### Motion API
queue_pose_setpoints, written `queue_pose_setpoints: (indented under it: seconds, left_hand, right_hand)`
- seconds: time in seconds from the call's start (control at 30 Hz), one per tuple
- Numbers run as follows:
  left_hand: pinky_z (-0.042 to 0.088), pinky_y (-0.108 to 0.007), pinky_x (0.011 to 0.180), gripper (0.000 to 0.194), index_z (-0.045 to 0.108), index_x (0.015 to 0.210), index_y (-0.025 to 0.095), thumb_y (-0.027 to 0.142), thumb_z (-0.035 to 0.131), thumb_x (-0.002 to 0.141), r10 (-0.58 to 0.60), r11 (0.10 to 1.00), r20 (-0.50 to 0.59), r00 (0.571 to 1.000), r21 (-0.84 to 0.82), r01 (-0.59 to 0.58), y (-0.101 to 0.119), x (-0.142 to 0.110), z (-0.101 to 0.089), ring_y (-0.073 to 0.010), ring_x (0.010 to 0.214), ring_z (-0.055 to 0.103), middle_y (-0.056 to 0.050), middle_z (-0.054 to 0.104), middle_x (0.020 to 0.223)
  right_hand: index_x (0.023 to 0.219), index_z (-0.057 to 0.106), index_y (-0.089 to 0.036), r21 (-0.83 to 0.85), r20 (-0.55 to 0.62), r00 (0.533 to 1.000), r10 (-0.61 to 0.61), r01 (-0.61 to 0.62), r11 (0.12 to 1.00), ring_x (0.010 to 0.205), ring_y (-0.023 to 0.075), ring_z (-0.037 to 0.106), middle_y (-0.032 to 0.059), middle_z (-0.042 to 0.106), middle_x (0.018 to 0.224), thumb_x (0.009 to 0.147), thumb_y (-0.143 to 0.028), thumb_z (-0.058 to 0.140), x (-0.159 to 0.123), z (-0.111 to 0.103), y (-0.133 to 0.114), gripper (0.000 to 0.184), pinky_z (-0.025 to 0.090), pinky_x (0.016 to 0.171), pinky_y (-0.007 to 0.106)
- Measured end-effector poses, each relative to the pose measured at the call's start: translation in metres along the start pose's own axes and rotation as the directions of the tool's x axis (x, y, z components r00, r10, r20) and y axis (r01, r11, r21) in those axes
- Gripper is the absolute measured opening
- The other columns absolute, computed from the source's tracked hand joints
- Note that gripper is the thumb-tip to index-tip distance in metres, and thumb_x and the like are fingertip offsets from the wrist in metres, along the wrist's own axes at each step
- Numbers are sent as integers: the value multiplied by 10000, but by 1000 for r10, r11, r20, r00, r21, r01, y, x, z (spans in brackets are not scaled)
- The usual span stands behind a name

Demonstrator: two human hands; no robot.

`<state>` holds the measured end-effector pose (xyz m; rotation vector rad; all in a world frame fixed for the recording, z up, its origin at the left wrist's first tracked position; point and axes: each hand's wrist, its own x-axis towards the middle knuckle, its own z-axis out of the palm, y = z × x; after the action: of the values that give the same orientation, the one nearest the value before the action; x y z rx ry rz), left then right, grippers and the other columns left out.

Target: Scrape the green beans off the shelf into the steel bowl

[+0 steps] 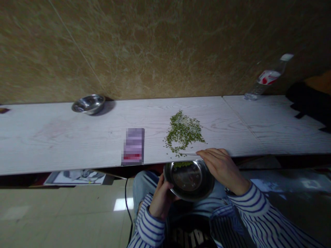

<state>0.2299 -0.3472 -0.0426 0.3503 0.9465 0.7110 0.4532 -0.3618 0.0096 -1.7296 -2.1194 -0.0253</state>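
Note:
My left hand (pixel 163 197) grips the left side of a steel bowl (pixel 192 195), held just below the table's front edge, above my lap. A patch of small green beans (pixel 183 165) lies inside the bowl at its far side. Fingers together, my right hand (pixel 221 167) rests at the edge over the bowl's right rim. It pinches a thin, pale, flat thing (pixel 190 153) whose kind I cannot make out. More small green beans (pixel 183 130) are spread loosely on the white tabletop, just beyond that flat thing.
A phone-like slab (pixel 133 146), its face blurred, lies left of the beans. Further left, a second steel bowl (pixel 89 105) stands near the wall. At the back right are a clear bottle (pixel 269 77) with a white cap and a dark bundle (pixel 310 96). A cable (pixel 126 199) hangs below the table.

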Motion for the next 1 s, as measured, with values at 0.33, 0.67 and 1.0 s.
queue_pose_setpoints:
  seconds: [0.33,0.67,1.0]
  left_hand:
    - [475,-256,567,490,523,1121,224,129,569,642,-18,1000,-20,1000,17,19,3,-2,-2,-144,703,564,-1,638,860]
    - [468,-268,550,519,546,1127,235,129,592,622,7,1000,-51,999,-8,-7,5,-5,-2,-177,740,587,-10,647,893]
    - [479,-279,561,532,558,1117,231,155,611,593,33,999,-66,997,-21,-34,3,-2,-10,-192,758,596,-27,660,925]
  right_hand:
    - [1116,604,-189,18,4,1000,-11,11,1000,959,178,593,61,689,1033,919,-146,431,-2,3,-9,266,384,808,345]
    - [1122,614,-197,28,4,1000,-12,12,1000,948,195,602,79,693,1025,921,-165,410,0,4,-11,288,401,798,362]
    - [1113,607,-186,28,14,1000,-19,19,999,951,184,593,64,689,1032,922,-145,417,3,5,-17,273,393,804,352]
